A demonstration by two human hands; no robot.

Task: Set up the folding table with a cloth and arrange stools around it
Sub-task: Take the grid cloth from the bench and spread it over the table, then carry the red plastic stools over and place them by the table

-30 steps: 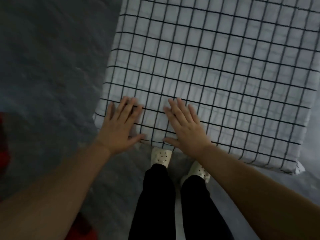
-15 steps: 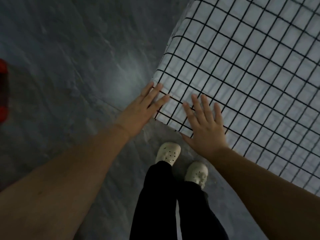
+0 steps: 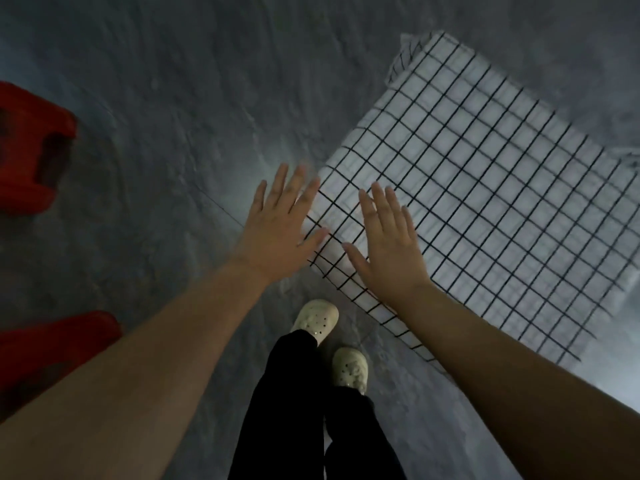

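A white cloth with a black grid (image 3: 485, 188) covers the small table at the right; the table itself is hidden under it. My left hand (image 3: 280, 226) is flat and spread at the cloth's near left corner, mostly past the edge over the floor. My right hand (image 3: 388, 240) is spread with its palm over the cloth near the front edge. Neither hand holds anything. Two red plastic stools show at the left edge, one upper (image 3: 31, 147), one lower (image 3: 52, 351) partly behind my left forearm.
The floor (image 3: 156, 81) is dark grey mottled stone all around. My legs in black trousers and pale perforated clogs (image 3: 317, 318) stand just in front of the table's near corner.
The view has swung left and back, so the table now sits to the right and the red stools have come into view. Both hands have slid toward the cloth's left corner.
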